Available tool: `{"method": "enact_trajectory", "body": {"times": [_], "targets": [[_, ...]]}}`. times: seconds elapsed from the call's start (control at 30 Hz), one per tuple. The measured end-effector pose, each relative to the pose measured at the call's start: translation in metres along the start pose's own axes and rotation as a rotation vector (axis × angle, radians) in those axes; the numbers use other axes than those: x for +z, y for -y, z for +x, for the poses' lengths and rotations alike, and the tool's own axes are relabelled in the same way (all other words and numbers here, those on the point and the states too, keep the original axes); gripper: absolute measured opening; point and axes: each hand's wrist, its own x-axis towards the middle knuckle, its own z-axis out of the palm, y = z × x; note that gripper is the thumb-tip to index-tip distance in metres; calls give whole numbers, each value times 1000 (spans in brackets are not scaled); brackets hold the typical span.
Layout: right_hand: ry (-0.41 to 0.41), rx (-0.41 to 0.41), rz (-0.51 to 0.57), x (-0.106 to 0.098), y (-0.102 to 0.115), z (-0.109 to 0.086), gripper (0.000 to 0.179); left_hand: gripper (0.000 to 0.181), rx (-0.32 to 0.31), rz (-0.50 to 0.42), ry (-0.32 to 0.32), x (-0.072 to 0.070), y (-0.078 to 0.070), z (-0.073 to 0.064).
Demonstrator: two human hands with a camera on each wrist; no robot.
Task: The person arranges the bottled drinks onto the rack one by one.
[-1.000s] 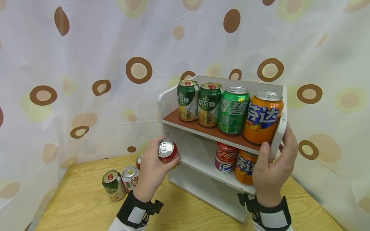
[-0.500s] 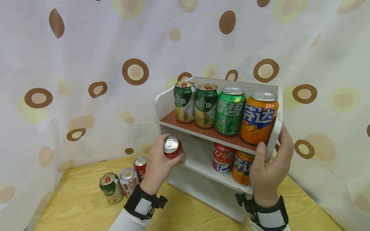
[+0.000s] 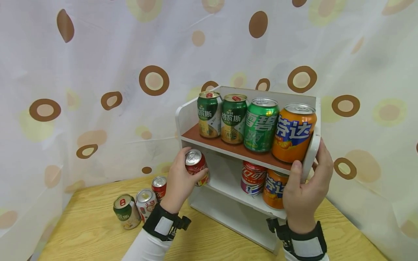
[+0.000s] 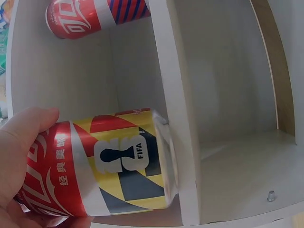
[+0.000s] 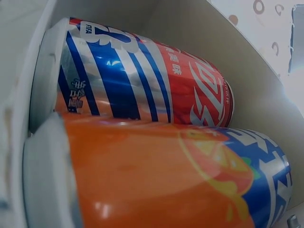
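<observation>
My left hand (image 3: 181, 183) grips a red cola can (image 3: 197, 167) at the left end of the middle level of a white shelf unit (image 3: 228, 202). In the left wrist view the can's yellow-and-black patterned lower part (image 4: 128, 164) is at the middle board's front edge; whether it bears on the board I cannot tell. My right hand (image 3: 305, 194) holds the unit's right side panel (image 3: 314, 150), thumb in front and fingers behind. Further right on the middle level stand another red cola can (image 3: 253, 177) and an orange soda can (image 3: 275, 189), side by side in the right wrist view.
The top level bears two green-and-gold cans (image 3: 233, 119), a green soda can (image 3: 261, 125) and a large orange can (image 3: 294, 133). On the wooden table (image 3: 88, 224), left of the unit, stand a green-and-cream can (image 3: 127, 212), a white cola can (image 3: 146, 203) and a red can (image 3: 159, 186).
My left hand has carried the red cola can rightward to the shelf unit's middle level. My right hand keeps its hold on the side panel. The view has shifted slightly.
</observation>
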Motion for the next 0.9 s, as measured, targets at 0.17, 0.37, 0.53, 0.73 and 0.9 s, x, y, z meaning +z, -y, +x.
{"method": "enact_trajectory", "body": {"times": [0.17,0.37,0.53,0.73,0.9], "targets": [[5,4,-6,-1,-1,0,53,83,-36,-15,16,4,2,3],[5,3,-1,-1,-2,-1,54,87,-76,-44,16,11,4,7],[8,10,2,-1,-1,-1,54,85,-113,-46,14,14,2,5],[1,7,6,0,1,-1,54,84,-93,-21,8,15,0,3],[-3,2,5,1,2,0,54,83,-73,4,13,17,-1,5]]}}
